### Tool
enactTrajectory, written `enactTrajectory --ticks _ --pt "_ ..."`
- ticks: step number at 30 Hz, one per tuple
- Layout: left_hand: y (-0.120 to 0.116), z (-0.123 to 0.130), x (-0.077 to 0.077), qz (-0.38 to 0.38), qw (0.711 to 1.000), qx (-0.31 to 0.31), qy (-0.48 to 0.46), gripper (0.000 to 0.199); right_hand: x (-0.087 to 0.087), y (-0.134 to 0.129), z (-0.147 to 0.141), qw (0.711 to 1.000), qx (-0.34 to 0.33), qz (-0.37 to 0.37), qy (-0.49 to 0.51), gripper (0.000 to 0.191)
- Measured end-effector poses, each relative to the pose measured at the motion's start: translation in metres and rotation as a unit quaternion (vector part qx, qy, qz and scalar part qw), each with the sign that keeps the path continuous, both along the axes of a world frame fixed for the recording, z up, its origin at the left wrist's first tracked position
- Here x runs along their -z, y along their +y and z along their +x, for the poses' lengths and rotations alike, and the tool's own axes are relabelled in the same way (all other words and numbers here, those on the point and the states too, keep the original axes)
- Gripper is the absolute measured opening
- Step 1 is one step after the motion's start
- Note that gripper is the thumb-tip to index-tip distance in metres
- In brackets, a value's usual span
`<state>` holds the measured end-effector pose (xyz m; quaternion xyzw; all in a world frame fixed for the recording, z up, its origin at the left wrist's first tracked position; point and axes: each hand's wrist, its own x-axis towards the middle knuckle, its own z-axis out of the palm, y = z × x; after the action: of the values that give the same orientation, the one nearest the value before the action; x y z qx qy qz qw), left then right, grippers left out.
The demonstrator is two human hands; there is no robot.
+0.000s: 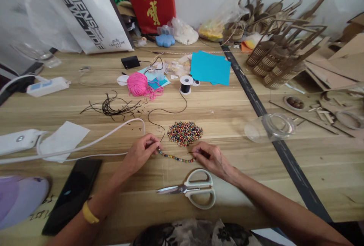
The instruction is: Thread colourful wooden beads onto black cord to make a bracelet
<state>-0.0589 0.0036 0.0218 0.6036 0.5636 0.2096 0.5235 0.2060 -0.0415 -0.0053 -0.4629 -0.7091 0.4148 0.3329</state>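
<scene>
A string of small coloured beads [176, 158] hangs in a shallow curve between my hands. My left hand [144, 150] pinches its left end, where black cord runs up to a spool [185, 84] of black cord. My right hand [212, 157] pinches the string's right end, and a short dark cord tip shows at the fingertips. Just beyond the string lies a pile of loose multicoloured beads [185, 133]. Scissors [196, 189] with pale handles rest nearer to me, their blades pointing left.
A black phone [74, 195], white cables and white paper [63, 140] lie at left. Pink yarn [137, 84], cut black cords [110, 105] and blue sheets [211, 68] are farther back. A clear jar [270, 126] lies at right, near brown baskets [274, 64].
</scene>
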Motion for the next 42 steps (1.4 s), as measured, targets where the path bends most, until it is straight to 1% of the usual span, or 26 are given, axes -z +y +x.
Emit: enactTrajectory --ticks 2,5,11,14,20,23,27,30,33,37,42 --pt "-0.002 -0.001 0.005 -0.028 0.998 -0.024 -0.044 0.028 0.001 0.0 0.0 1.0 -0.001 -0.008 0.0 0.009" --pt "-0.004 -0.002 0.011 -0.045 0.995 -0.043 -0.082 0.03 0.002 0.001 0.001 1.0 -0.001 -0.021 0.0 0.01" --pt "-0.005 -0.004 0.013 -0.082 0.991 -0.051 -0.094 0.035 0.002 0.003 0.001 0.999 -0.001 -0.041 0.019 0.013" --pt "-0.005 -0.002 0.011 -0.083 0.991 -0.057 -0.088 0.033 0.004 0.004 0.003 0.997 0.005 -0.068 0.046 0.013" --pt "-0.007 0.003 0.007 -0.052 0.991 -0.09 -0.09 0.029 0.005 0.003 0.003 0.986 0.02 -0.121 0.111 0.019" --pt "-0.01 0.002 0.009 -0.024 0.994 -0.077 -0.068 0.025 0.005 0.0 0.002 0.98 0.038 -0.141 0.133 0.022" --pt "-0.014 0.0 0.015 0.027 0.998 -0.047 -0.026 0.024 0.008 -0.002 0.001 0.972 0.063 -0.162 0.156 0.025" --pt "-0.017 0.001 0.017 0.103 0.992 -0.037 0.069 0.021 0.007 -0.002 0.003 0.976 0.068 -0.156 0.136 0.024" --pt "-0.018 0.003 0.015 0.171 0.971 -0.032 0.162 0.018 0.005 -0.002 0.004 0.982 0.067 -0.137 0.113 0.022" --pt "-0.018 0.003 0.013 0.181 0.958 -0.013 0.22 0.02 0.004 -0.001 0.006 0.99 0.06 -0.106 0.075 0.016" --pt "-0.012 -0.002 0.009 0.164 0.943 0.011 0.291 0.021 0.0 0.003 0.006 1.0 0.013 -0.007 -0.014 0.011"
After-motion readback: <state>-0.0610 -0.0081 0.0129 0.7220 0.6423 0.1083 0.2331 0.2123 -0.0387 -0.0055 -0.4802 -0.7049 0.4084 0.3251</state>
